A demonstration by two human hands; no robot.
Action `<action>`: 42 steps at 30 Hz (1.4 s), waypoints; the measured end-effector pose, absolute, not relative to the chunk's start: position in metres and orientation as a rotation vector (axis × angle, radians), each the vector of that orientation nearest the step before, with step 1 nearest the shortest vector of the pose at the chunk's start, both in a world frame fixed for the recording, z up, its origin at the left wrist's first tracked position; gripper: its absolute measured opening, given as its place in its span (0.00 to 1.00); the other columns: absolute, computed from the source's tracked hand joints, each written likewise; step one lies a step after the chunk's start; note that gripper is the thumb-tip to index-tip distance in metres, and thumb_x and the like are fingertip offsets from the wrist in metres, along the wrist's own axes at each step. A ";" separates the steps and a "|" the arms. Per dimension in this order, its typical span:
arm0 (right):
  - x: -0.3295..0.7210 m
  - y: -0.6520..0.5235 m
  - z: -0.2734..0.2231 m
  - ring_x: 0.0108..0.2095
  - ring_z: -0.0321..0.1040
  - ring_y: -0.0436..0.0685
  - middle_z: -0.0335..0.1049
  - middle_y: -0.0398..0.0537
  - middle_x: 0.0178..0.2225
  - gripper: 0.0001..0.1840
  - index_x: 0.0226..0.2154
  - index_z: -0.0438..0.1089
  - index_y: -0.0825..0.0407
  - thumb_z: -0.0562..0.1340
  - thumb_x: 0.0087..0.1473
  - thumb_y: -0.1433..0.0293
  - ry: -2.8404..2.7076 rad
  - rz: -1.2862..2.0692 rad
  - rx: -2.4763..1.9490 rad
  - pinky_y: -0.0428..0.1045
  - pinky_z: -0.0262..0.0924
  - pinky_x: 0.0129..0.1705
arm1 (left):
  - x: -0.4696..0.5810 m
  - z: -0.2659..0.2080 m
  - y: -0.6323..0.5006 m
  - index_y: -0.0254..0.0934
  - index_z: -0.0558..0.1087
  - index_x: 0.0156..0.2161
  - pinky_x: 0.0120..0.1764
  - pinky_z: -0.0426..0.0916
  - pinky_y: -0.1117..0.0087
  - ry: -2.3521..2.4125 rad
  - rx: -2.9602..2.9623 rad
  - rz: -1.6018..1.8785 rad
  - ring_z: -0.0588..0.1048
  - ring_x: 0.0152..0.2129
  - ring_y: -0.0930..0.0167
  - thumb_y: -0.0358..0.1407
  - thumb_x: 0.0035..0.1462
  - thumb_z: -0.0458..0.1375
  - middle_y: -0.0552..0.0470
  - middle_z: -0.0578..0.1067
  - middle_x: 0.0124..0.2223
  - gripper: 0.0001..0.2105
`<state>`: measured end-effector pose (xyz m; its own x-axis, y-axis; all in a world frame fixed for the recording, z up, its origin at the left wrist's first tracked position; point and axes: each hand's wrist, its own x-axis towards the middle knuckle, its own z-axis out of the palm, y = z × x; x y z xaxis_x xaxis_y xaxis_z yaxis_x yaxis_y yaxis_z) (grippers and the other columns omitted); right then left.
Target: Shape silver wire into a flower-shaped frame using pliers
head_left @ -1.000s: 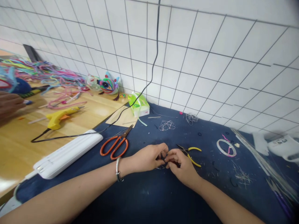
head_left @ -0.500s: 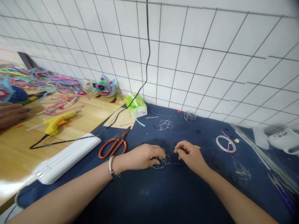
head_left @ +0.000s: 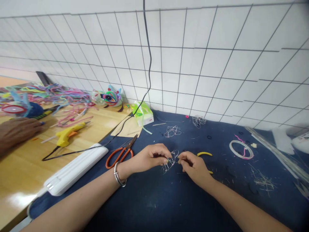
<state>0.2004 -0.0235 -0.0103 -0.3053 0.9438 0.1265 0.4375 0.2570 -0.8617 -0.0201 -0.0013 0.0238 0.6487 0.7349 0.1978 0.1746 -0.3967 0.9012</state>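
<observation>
Wire loops (head_left: 172, 162) tipped up since earlier, between hands; left hand (head_left: 153, 158) pinching edge; right hand (head_left: 195, 165) just beside, grip unclear.

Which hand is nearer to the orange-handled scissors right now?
Left. The left hand is just right of the orange-handled scissors; the right hand is farther right, past the looped wire.

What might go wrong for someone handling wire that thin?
The thin wire piece in the left hand looks delicate, so squeezing might bend it out of shape. The silver bracelet sits close to the orange-handled scissors and could catch or knock them. The loose wire scraps right of the right forearm might prick it if it strayed there.
</observation>
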 end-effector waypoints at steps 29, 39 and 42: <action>0.184 -0.050 0.007 0.22 0.59 0.47 0.63 0.40 0.24 0.08 0.36 0.67 0.51 0.56 0.50 0.71 -1.555 1.227 -1.072 0.44 0.57 0.24 | 0.008 0.002 -0.022 0.32 0.65 0.38 0.32 0.68 0.74 0.632 0.962 0.768 0.74 0.28 0.74 0.30 0.52 0.59 0.49 0.74 0.31 0.08; 0.185 -0.046 0.000 0.20 0.57 0.45 0.64 0.40 0.24 0.06 0.32 0.64 0.53 0.59 0.48 0.68 -1.381 1.399 -1.126 0.42 0.54 0.20 | 0.011 0.000 -0.025 0.32 0.68 0.37 0.32 0.69 0.70 0.783 1.309 0.878 0.73 0.29 0.72 0.33 0.50 0.60 0.50 0.72 0.34 0.09; 0.185 -0.047 -0.001 0.20 0.58 0.45 0.62 0.39 0.24 0.08 0.34 0.64 0.53 0.58 0.49 0.67 -1.331 1.508 -1.123 0.41 0.52 0.19 | 0.010 0.002 -0.026 0.32 0.68 0.38 0.32 0.69 0.70 0.848 1.448 0.894 0.72 0.27 0.74 0.33 0.51 0.59 0.51 0.72 0.33 0.08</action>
<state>0.1852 -0.0469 -0.0008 -0.2727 0.9566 -0.1029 -0.0164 -0.1116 -0.9936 0.0101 -0.0259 0.0017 0.4434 0.8948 0.0525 0.0053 -0.0612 0.9981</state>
